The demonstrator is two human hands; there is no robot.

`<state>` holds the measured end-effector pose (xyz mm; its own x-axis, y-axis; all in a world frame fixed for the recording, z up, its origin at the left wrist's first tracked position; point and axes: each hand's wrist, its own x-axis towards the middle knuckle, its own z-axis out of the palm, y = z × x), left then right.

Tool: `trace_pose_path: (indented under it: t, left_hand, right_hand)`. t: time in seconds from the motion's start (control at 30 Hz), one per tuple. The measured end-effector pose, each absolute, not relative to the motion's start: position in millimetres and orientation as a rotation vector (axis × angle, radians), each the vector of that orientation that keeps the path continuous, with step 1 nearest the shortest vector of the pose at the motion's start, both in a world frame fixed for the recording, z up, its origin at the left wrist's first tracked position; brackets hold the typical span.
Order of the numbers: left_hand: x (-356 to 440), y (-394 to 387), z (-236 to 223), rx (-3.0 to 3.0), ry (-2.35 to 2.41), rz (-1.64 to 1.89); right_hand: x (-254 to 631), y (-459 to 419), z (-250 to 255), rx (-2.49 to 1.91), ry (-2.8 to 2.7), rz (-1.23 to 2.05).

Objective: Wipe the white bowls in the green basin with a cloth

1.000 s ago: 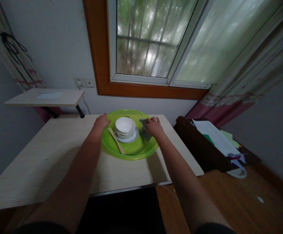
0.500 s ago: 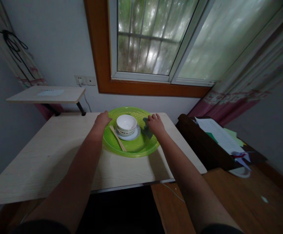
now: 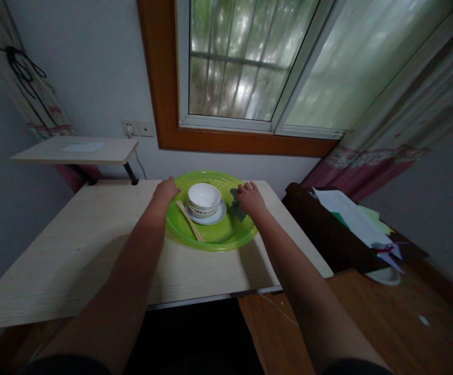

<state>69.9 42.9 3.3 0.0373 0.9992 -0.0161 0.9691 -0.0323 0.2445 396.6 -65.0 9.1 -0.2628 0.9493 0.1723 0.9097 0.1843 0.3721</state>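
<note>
A round bright-green plastic basket [image 3: 218,246] with patterned sides sits at the back of the pale wooden desk. My left hand [image 3: 166,189] is closed over its left rim, thumb on the inner side. Gripping the right rim is my right hand [image 3: 250,197], its fingers curled over the edge beside a dark grey-green cloth [image 3: 237,205]. Whether the fingers also touch the cloth, I cannot tell. Inside the basket, a stack of white bowls [image 3: 204,196] stands on white plates [image 3: 213,221]. A pair of wooden chopsticks [image 3: 190,221] lies left of the stack.
A small raised shelf [image 3: 78,151] with a paper label stands on the desk [image 3: 93,250] at the left. Behind are a wall socket [image 3: 136,128] and a barred window [image 3: 234,62]. Right of the desk, a dark brown box [image 3: 320,234] holds papers [image 3: 347,216].
Almost nothing differs. The basket and both hands appear a few pixels further right, along with a slight shift of the whole view.
</note>
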Motion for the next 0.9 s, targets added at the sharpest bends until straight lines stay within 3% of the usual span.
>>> trace_pose_path:
  t: [0.27,0.63,0.8,0.9]
  left_hand:
    - [67.7,47.4,-1.0,2.118,2.036,0.266]
    - [68.7,46.2,-1.9,2.124,2.017,0.273]
    - [70.6,49.2,-6.0,2.108,2.033,0.292]
    - [70.8,51.2,-7.1,2.101,2.049,0.265]
  right_hand:
    - [391.8,-64.5,11.7,1.704,2.418,0.545]
    - [379.4,-81.7,20.1,1.571,2.228,0.183]
    - [354.4,-105.1,31.7,1.423,2.064,-0.437]
    - [337.7,-112.4,43.8,1.212,2.173,-1.035]
